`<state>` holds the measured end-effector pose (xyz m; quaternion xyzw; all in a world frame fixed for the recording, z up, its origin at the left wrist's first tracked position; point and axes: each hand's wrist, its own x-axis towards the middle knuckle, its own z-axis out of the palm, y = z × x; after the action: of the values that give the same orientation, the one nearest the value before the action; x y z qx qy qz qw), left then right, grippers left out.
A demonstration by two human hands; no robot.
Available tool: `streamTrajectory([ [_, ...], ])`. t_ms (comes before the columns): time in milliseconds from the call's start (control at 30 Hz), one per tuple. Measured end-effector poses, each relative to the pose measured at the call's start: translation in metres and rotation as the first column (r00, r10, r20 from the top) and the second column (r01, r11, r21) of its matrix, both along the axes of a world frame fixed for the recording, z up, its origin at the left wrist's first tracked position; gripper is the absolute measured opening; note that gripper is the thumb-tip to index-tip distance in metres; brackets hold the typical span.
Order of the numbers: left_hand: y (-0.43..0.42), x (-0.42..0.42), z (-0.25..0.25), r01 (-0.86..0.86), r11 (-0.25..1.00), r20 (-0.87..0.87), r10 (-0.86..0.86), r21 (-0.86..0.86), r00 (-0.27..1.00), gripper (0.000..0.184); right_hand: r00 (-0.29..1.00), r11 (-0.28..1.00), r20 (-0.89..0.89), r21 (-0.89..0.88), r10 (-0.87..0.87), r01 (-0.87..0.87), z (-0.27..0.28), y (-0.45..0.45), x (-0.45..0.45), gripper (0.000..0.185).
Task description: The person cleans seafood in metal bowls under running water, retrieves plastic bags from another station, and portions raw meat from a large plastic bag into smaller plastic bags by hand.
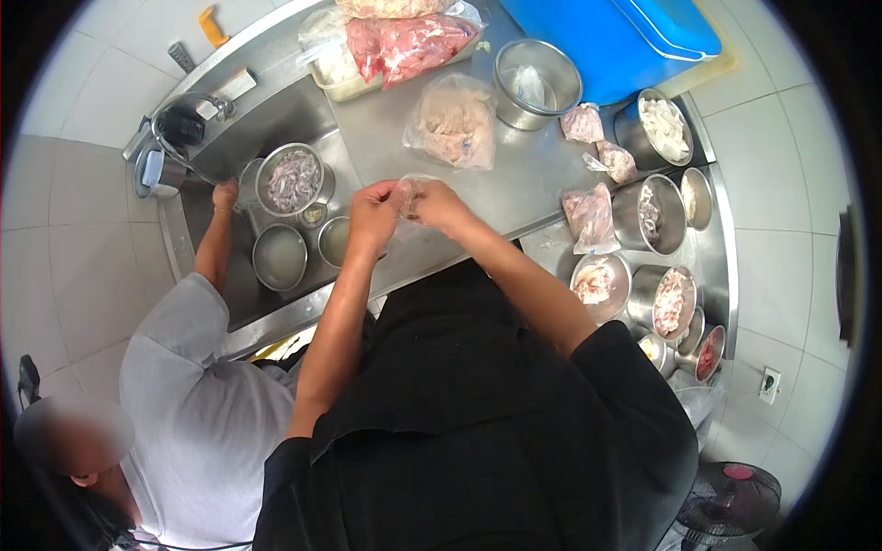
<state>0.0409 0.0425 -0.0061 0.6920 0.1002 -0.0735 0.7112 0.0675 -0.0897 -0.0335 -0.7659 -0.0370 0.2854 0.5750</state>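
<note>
My left hand and my right hand are close together over the front of the steel counter. Between them is a thin clear plastic bag, its film pinched by the fingers of both hands. Just beyond my hands a larger bag of pale shredded meat lies on the counter. Left of my left hand, a steel pot of sliced squid-like pieces stands in the sink, with a pot of cloudy liquid nearer to me.
A co-worker in a grey shirt reaches into the sink at left. At the back are a tray of bagged red meat, a steel pot and a blue box. Several bowls of cut meat, including one bowl, line the right side.
</note>
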Motion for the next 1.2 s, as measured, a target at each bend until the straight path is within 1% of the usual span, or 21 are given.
streamTrajectory([
  [33, 0.002, -0.001, -0.003, 0.002, 1.000, 0.000, -0.002, -0.001, 1.000, 0.024, 0.896, 0.982, 0.442, -0.148, -0.042, 0.119, 0.005, 0.008, -0.010, 0.017],
  [67, 0.003, -0.001, -0.006, -0.012, 0.997, 0.027, 0.009, 0.080, 1.000, 0.023, 0.895, 0.981, 0.445, -0.151, -0.045, 0.125, 0.001, 0.014, -0.008, 0.017],
  [133, 0.005, -0.002, -0.007, 0.001, 0.989, 0.053, -0.009, 0.147, 0.999, 0.023, 0.838, 0.890, 0.527, -0.440, 0.144, 0.123, -0.009, 0.015, -0.007, 0.021],
  [167, 0.007, -0.002, -0.001, -0.037, 0.982, 0.017, 0.034, 0.185, 0.999, 0.023, 0.879, 0.823, 0.411, -0.567, 0.243, 0.038, 0.011, 0.009, -0.004, 0.024],
  [233, -0.004, -0.001, 0.013, -0.023, 0.978, -0.016, 0.027, 0.209, 1.000, 0.022, 0.845, 0.824, 0.494, -0.553, 0.204, 0.124, 0.026, -0.007, -0.004, 0.018],
  [267, -0.011, -0.001, 0.023, -0.016, 0.990, -0.039, 0.022, 0.139, 0.999, 0.021, 0.795, 0.836, 0.574, -0.522, 0.199, 0.168, 0.030, -0.018, -0.005, 0.013],
  [333, -0.030, 0.006, 0.027, 0.017, 0.997, -0.059, -0.012, 0.074, 0.998, 0.020, 0.809, 0.798, 0.565, -0.556, 0.159, 0.232, 0.037, -0.046, -0.003, 0.013],
  [467, -0.087, 0.026, 0.038, 0.187, 0.953, 0.151, -0.227, 0.237, 0.962, 0.021, 0.809, 0.686, 0.583, -0.617, 0.070, 0.386, 0.056, -0.108, -0.006, 0.014],
  [567, -0.137, 0.056, 0.037, 0.244, 0.877, 0.301, -0.385, 0.414, 0.872, 0.022, 0.864, 0.654, 0.503, -0.656, 0.008, 0.376, 0.069, -0.158, -0.003, 0.014],
  [633, -0.177, 0.069, 0.042, 0.249, 0.880, 0.328, -0.394, 0.404, 0.858, 0.024, 0.751, 0.651, 0.647, -0.515, -0.131, 0.558, 0.060, -0.187, -0.003, 0.015],
  [733, -0.231, 0.077, 0.040, 0.302, 0.875, 0.365, -0.440, 0.378, 0.820, 0.022, 0.608, 0.591, 0.753, -0.377, -0.253, 0.713, 0.036, -0.228, -0.001, 0.015],
  [800, -0.254, 0.080, 0.042, 0.433, 0.758, 0.266, -0.602, 0.489, 0.753, 0.021, 0.563, 0.548, 0.786, -0.362, -0.256, 0.755, 0.029, -0.250, -0.006, 0.015],
  [833, -0.262, 0.085, 0.040, 0.508, 0.689, 0.163, -0.662, 0.517, 0.731, 0.019, 0.611, 0.475, 0.747, -0.451, -0.262, 0.756, 0.029, -0.260, -0.011, 0.022],
  [867, -0.266, 0.095, 0.035, 0.515, 0.682, 0.161, -0.670, 0.519, 0.725, 0.019, 0.658, 0.397, 0.701, -0.540, -0.275, 0.742, 0.028, -0.269, -0.016, 0.029],
  [933, -0.265, 0.128, 0.028, 0.330, 0.628, 0.239, -0.648, 0.705, 0.723, 0.022, 0.652, 0.408, 0.698, -0.525, -0.296, 0.747, 0.026, -0.286, -0.024, 0.029],
  [1000, -0.259, 0.173, 0.031, 0.225, 0.570, 0.257, -0.641, 0.790, 0.723, 0.026, 0.651, 0.451, 0.694, -0.496, -0.308, 0.742, 0.026, -0.302, -0.035, 0.029],
  [1067, -0.249, 0.229, 0.011, 0.144, 0.031, -0.045, -0.865, 0.989, 0.500, 0.029, 0.641, 0.452, 0.647, -0.466, -0.412, 0.761, 0.048, -0.305, -0.045, 0.027],
  [1100, -0.247, 0.237, 0.009, 0.151, 0.026, -0.053, -0.869, 0.988, 0.491, 0.029, 0.557, 0.430, 0.692, -0.375, -0.459, 0.821, 0.051, -0.309, -0.048, 0.025],
  [1133, -0.245, 0.243, 0.011, 0.252, -0.032, -0.152, -0.868, 0.967, 0.472, 0.030, 0.466, 0.404, 0.728, -0.279, -0.503, 0.871, 0.056, -0.311, -0.051, 0.024],
  [1167, -0.244, 0.250, 0.008, 0.348, -0.091, -0.249, -0.861, 0.933, 0.443, 0.031, 0.495, 0.377, 0.695, -0.333, -0.522, 0.865, 0.072, -0.310, -0.054, 0.023],
  [1200, -0.248, 0.256, 0.005, 0.350, -0.098, -0.254, -0.865, 0.932, 0.433, 0.031, 0.492, 0.369, 0.691, -0.335, -0.530, 0.867, 0.082, -0.310, -0.056, 0.023],
])
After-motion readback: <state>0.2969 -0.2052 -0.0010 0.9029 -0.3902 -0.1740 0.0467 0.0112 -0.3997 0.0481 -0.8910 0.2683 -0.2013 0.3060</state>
